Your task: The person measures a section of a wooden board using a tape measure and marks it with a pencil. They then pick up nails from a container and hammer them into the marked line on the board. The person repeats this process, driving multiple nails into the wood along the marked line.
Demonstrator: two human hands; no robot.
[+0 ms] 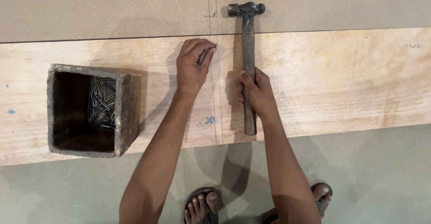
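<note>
The person stands over a plywood sheet point(323, 80) that lies on the floor point(381, 174), with a grey-brown board point(112, 8) lying just behind it. The left hand point(193, 67) is curled, and its thumb and first fingers pinch a small nail point(207, 53) with the tip close to a pencil line point(219, 116) that runs across the plywood. I cannot tell if the tip already touches the wood.

The right hand point(257, 91) is closed around the handle of a hammer point(247, 62), about at the middle of its length. The hammer lies flat along the plywood, just beside the pencil line, and its dark metal head point(246, 9) rests over the grey-brown board. It is not lifted.

To the left, well apart from both hands, stands a square box point(92, 109) with rough grey walls. Inside there are many thin nails point(102, 103), heaped at its right side. At the bottom of the view two feet in sandals point(204, 204) stand on the floor.

In my judgement the step in hand is the placing of the nail on the line, before any blow. The next move asks for the nail to be held upright and steady, and for the hammer to be raised and brought down lightly at first. The fingers are very near the place of the blow, so a strike off centre could hit them or bend the nail.
</note>
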